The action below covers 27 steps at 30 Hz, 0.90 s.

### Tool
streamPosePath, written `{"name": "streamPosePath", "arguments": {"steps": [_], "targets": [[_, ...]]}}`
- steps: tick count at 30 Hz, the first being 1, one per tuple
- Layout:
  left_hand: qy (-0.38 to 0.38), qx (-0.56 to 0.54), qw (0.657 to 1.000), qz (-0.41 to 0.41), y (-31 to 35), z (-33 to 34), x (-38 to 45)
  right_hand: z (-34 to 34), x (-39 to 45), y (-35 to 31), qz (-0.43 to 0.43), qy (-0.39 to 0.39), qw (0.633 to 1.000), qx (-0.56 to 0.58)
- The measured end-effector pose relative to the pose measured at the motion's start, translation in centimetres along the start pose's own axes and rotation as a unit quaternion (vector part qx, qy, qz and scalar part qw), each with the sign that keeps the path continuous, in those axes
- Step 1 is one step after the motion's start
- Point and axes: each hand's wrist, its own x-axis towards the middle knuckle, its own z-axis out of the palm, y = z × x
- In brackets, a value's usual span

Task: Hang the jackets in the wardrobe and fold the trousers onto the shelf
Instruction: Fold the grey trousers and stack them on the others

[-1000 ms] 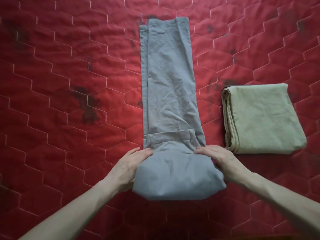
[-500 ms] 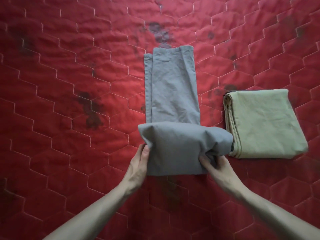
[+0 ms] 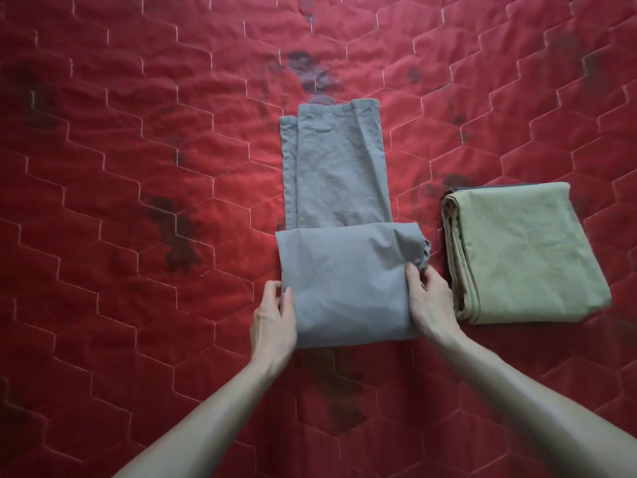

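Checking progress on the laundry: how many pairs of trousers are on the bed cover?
2. The grey trousers lie mid-frame, part-folded, held by the left hand and right hand. The green trousers lie folded to their right. A dark edge beneath may hide another.

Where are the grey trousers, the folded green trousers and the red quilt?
Grey cotton trousers (image 3: 339, 284): head view, folded lower part.
Folded green cotton trousers (image 3: 524, 250): head view, top face.
Red quilted cover (image 3: 138, 132): head view, bare patch.

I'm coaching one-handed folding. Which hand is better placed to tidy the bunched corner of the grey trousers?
The right hand. It already grips the grey trousers at their right edge, just below the bunched corner. The left hand grips the opposite, smooth edge and would have to cross the whole fold.
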Motion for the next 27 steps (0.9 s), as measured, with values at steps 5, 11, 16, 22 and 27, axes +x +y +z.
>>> {"name": "streamPosePath", "arguments": {"steps": [5, 11, 16, 22, 27], "targets": [[0.056, 0.245, 0.932, 0.261, 1.5, -0.5, -1.0, 0.1, -0.6, -0.6, -0.237, 0.14, 0.949, -0.152], [-0.061, 0.388, 0.817, 0.422, 1.8, 1.8, 3.3, 2.2, 1.3, -0.3, -0.395, 0.01, 0.836, -0.381], [-0.069, 0.415, 0.825, 0.379, 0.1, 2.4, 5.8, 3.3, 3.2, 1.8, -0.332, -0.041, 0.842, -0.424], [-0.071, 0.426, 0.824, 0.367, -0.9, 3.5, 7.2, 4.8, 4.5, 3.0, -0.324, -0.059, 0.849, -0.413], [-0.089, 0.418, 0.816, 0.389, -0.7, 2.9, 7.5, 4.3, 4.5, 2.3, -0.328, -0.082, 0.847, -0.41]]}}
